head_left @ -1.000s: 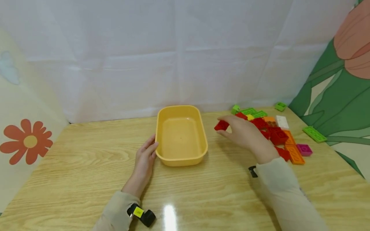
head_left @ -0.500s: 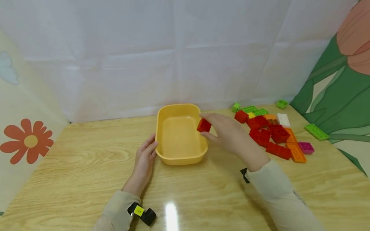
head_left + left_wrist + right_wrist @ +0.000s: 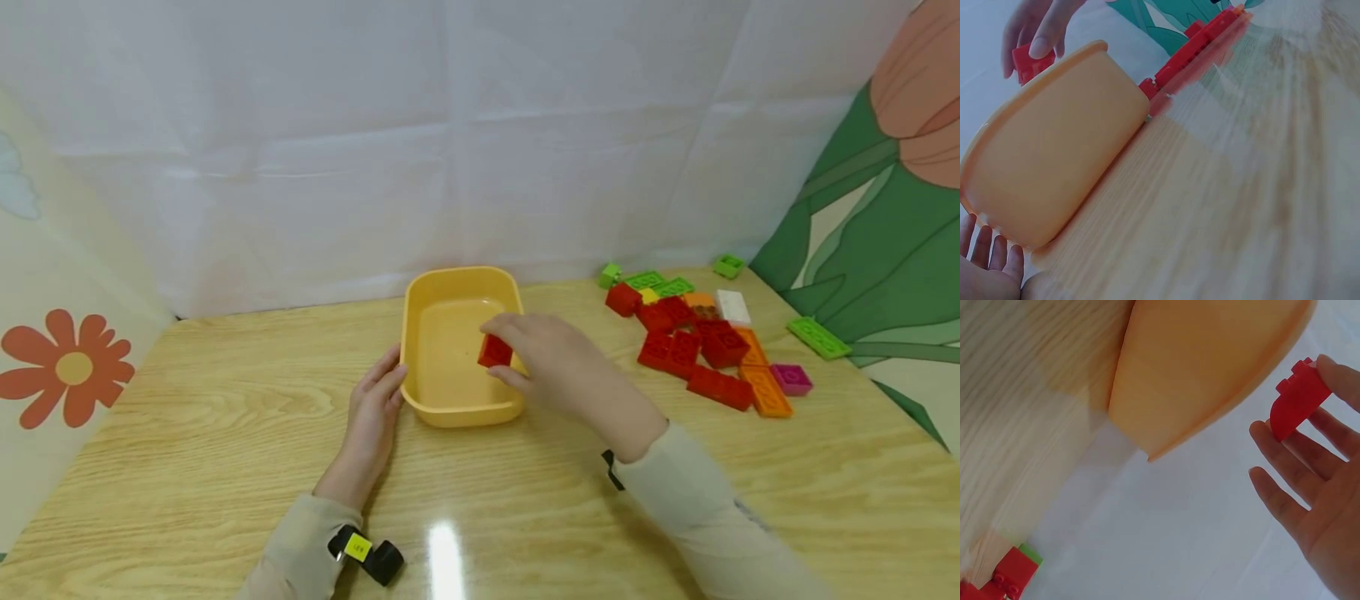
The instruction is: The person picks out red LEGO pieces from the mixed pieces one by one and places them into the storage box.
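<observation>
A yellow plastic basin [image 3: 461, 416] stands on the wooden table. My right hand [image 3: 566, 371] pinches a red toy building brick [image 3: 494, 352] between thumb and fingers over the right part of the basin. In the right wrist view this brick [image 3: 1300, 403] shows studs and one rounded end, and it is above the rim. My left hand [image 3: 370, 417] rests against the basin's left side with its fingertips on the outer wall. The left wrist view shows those fingers [image 3: 997, 253] fairly straight beside the basin wall [image 3: 1054, 137].
Loose building bricks lie at the right: several red bricks [image 3: 720, 387], orange plates [image 3: 765, 392], a white piece [image 3: 732, 307], a magenta brick [image 3: 791, 379] and green plates [image 3: 817, 337]. A white cloth [image 3: 315, 167] hangs behind the table.
My right hand has carried the red brick leftward from beside the brick pile, past the basin's right rim, to over its inside. The left hand stays against the basin.
</observation>
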`<state>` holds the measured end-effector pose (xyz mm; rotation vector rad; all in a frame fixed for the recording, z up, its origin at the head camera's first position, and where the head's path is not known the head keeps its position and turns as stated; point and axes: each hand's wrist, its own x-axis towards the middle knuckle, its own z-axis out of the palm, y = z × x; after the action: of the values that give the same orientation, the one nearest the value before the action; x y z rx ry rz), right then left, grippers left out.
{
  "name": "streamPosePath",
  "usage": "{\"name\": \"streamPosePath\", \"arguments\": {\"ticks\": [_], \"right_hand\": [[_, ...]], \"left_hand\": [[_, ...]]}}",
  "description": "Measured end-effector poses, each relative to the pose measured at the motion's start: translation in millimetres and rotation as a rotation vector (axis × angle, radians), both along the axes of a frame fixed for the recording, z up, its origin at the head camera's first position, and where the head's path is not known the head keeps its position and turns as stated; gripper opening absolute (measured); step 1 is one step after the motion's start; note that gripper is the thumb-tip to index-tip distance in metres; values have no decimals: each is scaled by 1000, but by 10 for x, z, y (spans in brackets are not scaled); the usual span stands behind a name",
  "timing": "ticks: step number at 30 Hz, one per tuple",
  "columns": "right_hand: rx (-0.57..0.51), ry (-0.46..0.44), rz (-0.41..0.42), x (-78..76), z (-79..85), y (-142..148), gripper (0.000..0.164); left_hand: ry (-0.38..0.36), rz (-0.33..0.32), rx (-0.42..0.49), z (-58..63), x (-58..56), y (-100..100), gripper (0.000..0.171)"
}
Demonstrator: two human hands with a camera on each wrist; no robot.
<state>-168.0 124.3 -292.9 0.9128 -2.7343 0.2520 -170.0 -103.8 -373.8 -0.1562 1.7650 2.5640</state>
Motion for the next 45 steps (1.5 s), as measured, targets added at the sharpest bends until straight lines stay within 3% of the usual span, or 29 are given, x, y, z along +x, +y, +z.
{"name": "streamPosePath", "arguments": {"ticks": [7,26,45], "right_hand": [[34,16,34,24,-62,-93,48],[85,-153,-56,4,-178,-91,47],[74,-172,-89,-10,-109,-28,42]], "left_hand": [[4,1,10,-1,-7,10,49],[4,-18,-18,-16,-35,8,49],[-8,-20,1,-25,-28,-6,50]]}}
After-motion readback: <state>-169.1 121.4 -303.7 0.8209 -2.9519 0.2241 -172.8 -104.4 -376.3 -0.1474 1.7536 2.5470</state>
